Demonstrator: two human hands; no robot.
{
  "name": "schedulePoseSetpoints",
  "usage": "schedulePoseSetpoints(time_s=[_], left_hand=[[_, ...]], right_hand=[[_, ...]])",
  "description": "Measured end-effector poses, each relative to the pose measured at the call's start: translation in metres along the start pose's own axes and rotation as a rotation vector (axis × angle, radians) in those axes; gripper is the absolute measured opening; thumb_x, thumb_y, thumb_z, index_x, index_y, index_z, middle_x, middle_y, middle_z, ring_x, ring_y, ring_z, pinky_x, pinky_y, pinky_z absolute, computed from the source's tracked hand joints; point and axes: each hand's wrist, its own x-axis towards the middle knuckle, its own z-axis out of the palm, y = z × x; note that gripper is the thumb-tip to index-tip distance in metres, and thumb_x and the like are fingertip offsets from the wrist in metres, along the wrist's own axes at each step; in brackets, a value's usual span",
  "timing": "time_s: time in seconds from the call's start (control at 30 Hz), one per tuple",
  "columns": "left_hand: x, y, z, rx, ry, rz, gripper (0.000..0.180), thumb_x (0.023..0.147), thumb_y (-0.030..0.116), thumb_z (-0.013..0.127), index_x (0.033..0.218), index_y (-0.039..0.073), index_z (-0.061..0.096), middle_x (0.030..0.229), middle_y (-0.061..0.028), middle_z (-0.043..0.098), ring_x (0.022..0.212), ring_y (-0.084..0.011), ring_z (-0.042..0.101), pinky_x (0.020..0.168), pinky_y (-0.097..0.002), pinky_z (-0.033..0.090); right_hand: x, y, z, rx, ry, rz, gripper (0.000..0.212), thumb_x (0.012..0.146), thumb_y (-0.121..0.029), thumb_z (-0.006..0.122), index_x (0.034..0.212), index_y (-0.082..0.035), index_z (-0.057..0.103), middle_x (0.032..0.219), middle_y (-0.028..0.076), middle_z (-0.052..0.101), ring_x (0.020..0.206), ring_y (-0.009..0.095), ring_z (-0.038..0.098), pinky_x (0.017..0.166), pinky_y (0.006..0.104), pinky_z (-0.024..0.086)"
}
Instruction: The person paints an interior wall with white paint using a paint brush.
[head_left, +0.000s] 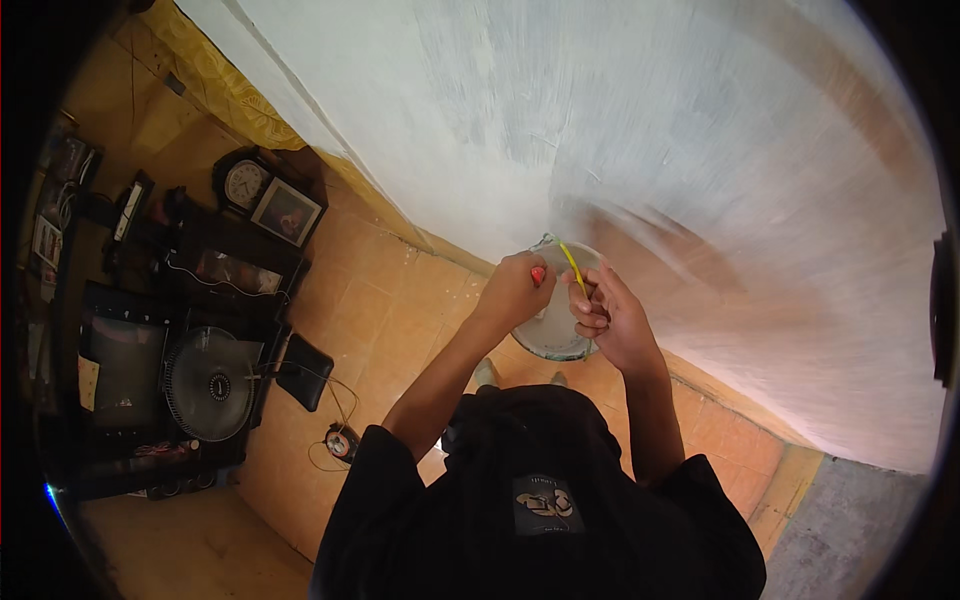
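Observation:
A round bucket (545, 352) with pale, whitish contents is in front of my body, beside the painted wall. My right hand (612, 312) is at its right side, fingers curled around a thin yellow-green strip (572, 262) that looks like the bucket's handle. Over the left part of the rim, my left hand (512, 292) is closed in a fist. A red handle end (538, 275) pokes out of that fist; the rest of this tool is hidden, so its kind does not show.
The wall (480, 110) carries streaky white paint, with brownish patches near the bucket. Orange tiles (370, 290) cover the floor. To the left stands a black cabinet (130, 330) with a fan (210, 383), a clock (245, 184) and a framed picture (287, 211). A cord reel (341, 441) lies nearby.

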Motion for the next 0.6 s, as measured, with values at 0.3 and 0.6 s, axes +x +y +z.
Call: schedulePoseSetpoints(time_s=[0.3,0.6], left_hand=[[-0.003,-0.001,0.003,-0.008,0.054,0.010,0.023,0.083,0.012,0.062,0.068,-0.004,0.056,0.073,-0.0231,0.059,0.067,-0.0419,0.057,0.062,-0.0455,0.046],[-0.022,0.021,-0.005,-0.046,0.159,0.096,0.017,0.085,0.011,0.064,0.075,-0.003,0.059,0.077,-0.0200,0.059,0.068,-0.0381,0.058,0.061,-0.0430,0.045]], right_hand=[[0.003,-0.003,0.002,-0.015,0.017,0.012,0.052,0.099,-0.051,0.035,0.107,-0.003,0.054,0.068,-0.005,0.035,0.052,0.004,0.023,0.049,0.0191,0.021],[0.006,0.005,-0.013,0.059,-0.015,0.005,0.043,0.101,-0.042,0.038,0.106,-0.004,0.056,0.067,-0.006,0.035,0.053,0.003,0.025,0.049,0.0186,0.023]])
